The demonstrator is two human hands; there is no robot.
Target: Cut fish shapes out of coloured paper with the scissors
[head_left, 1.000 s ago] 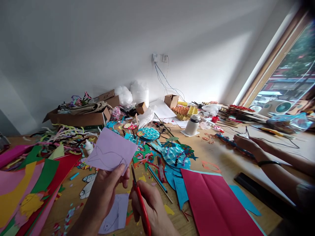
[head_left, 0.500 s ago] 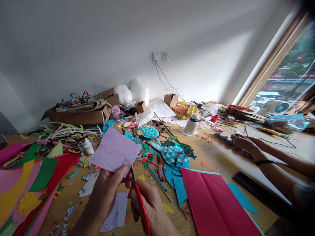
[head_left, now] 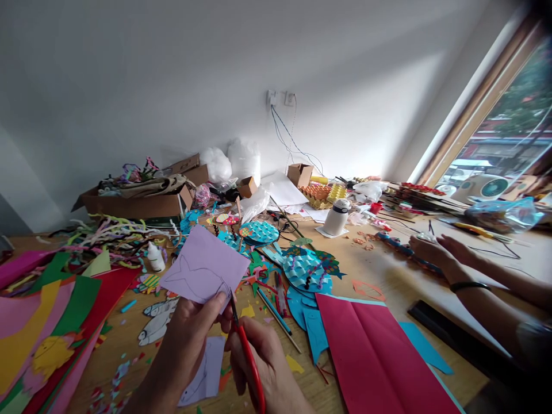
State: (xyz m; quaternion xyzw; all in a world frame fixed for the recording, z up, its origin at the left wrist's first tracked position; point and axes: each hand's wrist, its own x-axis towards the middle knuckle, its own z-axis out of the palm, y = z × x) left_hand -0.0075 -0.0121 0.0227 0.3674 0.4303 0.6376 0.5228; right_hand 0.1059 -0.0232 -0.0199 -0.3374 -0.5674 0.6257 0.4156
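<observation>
My left hand (head_left: 190, 336) pinches the lower edge of a purple paper sheet (head_left: 207, 259) that has a fish outline drawn on it. In my right hand (head_left: 263, 351) is a pair of red-handled scissors (head_left: 248, 351), its dark blades pointing up at the sheet's lower right corner. Whether the blades are fully closed is hard to make out. Below my hands a second purple paper piece (head_left: 204, 376) with a drawn fish lies on the table, partly hidden by my left wrist. Fish cutouts in white and grey (head_left: 159, 325) lie left of my left hand.
Coloured sheets (head_left: 73, 322) are piled at left, and a folded red sheet (head_left: 379, 351) lies at right. Behind my hands are blue paper fish (head_left: 306, 267), a glue bottle (head_left: 155, 257) and a white tumbler (head_left: 337, 217). Another person's hands (head_left: 435, 253) work at the right.
My hands, the purple sheet and the scissors have shifted very slightly to the right. The other person's hands have moved a little further apart.
</observation>
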